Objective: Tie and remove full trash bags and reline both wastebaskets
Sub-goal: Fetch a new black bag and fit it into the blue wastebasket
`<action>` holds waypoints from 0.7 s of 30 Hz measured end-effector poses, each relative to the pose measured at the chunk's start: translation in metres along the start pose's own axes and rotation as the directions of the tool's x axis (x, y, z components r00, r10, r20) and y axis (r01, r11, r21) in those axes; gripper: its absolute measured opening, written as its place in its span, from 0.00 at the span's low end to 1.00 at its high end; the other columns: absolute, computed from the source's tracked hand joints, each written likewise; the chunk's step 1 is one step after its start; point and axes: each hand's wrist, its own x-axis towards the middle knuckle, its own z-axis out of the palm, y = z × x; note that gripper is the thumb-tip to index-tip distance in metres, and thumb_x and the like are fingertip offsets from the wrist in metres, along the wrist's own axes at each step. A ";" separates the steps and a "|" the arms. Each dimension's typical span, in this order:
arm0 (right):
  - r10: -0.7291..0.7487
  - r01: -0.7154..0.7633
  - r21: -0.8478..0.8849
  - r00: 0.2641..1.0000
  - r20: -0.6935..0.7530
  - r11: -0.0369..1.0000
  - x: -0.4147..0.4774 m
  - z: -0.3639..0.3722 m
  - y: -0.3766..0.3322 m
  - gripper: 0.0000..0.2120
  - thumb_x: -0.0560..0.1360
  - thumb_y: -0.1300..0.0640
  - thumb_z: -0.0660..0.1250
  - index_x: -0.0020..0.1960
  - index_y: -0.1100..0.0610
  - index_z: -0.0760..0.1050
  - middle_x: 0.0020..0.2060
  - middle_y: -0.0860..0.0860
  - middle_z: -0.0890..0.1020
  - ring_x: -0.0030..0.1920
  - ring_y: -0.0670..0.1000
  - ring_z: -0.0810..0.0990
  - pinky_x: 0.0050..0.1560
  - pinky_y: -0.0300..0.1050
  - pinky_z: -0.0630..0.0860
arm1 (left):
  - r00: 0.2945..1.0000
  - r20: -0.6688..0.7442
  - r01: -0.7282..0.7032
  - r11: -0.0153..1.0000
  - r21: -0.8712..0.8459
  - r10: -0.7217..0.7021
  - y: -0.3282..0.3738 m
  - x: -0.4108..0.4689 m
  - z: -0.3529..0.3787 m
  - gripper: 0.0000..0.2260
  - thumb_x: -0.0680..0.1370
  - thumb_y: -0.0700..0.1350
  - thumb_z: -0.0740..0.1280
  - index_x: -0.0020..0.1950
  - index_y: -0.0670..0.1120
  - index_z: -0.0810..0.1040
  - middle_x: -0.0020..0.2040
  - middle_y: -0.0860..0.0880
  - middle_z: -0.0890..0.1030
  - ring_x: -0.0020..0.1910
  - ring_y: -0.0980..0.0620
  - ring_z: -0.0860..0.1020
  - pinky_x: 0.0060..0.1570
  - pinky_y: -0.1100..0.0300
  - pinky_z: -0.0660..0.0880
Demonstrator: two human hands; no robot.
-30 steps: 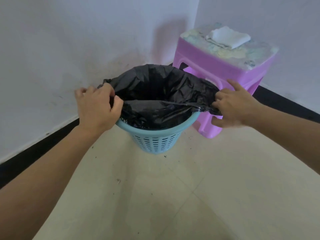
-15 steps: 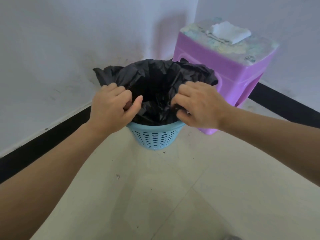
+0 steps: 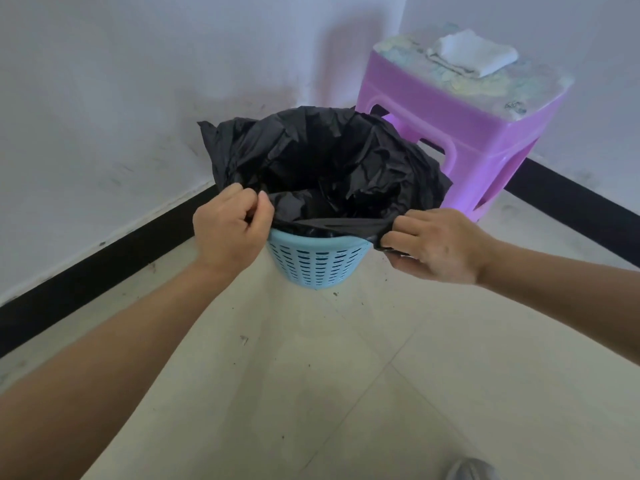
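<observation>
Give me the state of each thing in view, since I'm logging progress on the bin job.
black trash bag: open, untied, crumpled, sitting in the basket, near edge pulled taut.
blue wastebasket: upright on the floor, lined.
left hand: pinching the bag's edge.
right hand: gripping the bag's edge.
purple stool: upright beside the basket.
white cloth: folded, lying on the stool.

stool point(image 3: 460, 133): purple plastic, standing far right in the corner, its top worn and blotchy
cloth point(image 3: 474, 55): white, folded, lying on the stool's top toward the far side
floor point(image 3: 346, 375): pale tiles with dark specks and scuffs
walls point(image 3: 121, 98): white, marked with smudges low down
baseboard point(image 3: 86, 282): black strip along both walls
shoe point(image 3: 467, 471): grey, partly seen at the near right edge
</observation>
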 end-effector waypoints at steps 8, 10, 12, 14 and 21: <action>0.116 -0.113 -0.026 0.966 0.233 0.993 0.016 0.019 -0.009 0.23 0.72 0.61 0.70 0.67 0.61 0.76 0.60 0.57 0.82 0.58 0.60 0.80 0.61 0.54 0.76 | 0.965 0.053 0.259 0.965 -0.029 -0.257 -0.007 -0.044 0.010 0.11 0.84 0.48 0.55 0.43 0.48 0.63 0.44 0.48 0.65 0.40 0.57 0.63 0.40 0.67 0.60; 0.218 -0.228 -0.003 0.926 0.308 0.974 0.020 0.022 -0.010 0.24 0.75 0.59 0.66 0.71 0.60 0.72 0.63 0.57 0.77 0.59 0.60 0.77 0.63 0.53 0.73 | 0.922 0.150 0.358 0.934 0.019 -0.356 -0.013 -0.071 0.010 0.15 0.84 0.51 0.53 0.43 0.43 0.67 0.45 0.46 0.66 0.41 0.52 0.66 0.41 0.59 0.65; 0.300 -0.349 0.100 0.896 0.328 0.932 0.026 0.021 -0.008 0.22 0.77 0.59 0.62 0.71 0.58 0.72 0.62 0.57 0.75 0.57 0.60 0.77 0.59 0.53 0.73 | 0.868 0.236 0.440 0.897 0.039 -0.436 -0.018 -0.087 0.010 0.15 0.84 0.50 0.54 0.45 0.41 0.69 0.46 0.45 0.68 0.41 0.50 0.68 0.41 0.51 0.69; 0.408 -0.461 0.233 0.880 0.242 0.856 0.035 0.019 -0.005 0.17 0.78 0.57 0.56 0.59 0.60 0.79 0.54 0.57 0.79 0.53 0.60 0.78 0.53 0.52 0.74 | 0.841 0.228 0.510 0.860 -0.029 -0.491 -0.017 -0.085 0.009 0.12 0.84 0.48 0.54 0.46 0.43 0.69 0.46 0.47 0.68 0.41 0.53 0.67 0.44 0.55 0.67; 0.884 -0.761 0.460 0.447 -0.138 0.457 0.071 0.011 0.014 0.09 0.74 0.54 0.55 0.44 0.52 0.73 0.46 0.47 0.75 0.52 0.54 0.73 0.58 0.51 0.67 | 0.472 -0.018 0.802 0.438 -0.405 -0.881 -0.025 0.017 0.001 0.12 0.82 0.54 0.53 0.50 0.46 0.64 0.51 0.48 0.68 0.47 0.53 0.69 0.56 0.53 0.70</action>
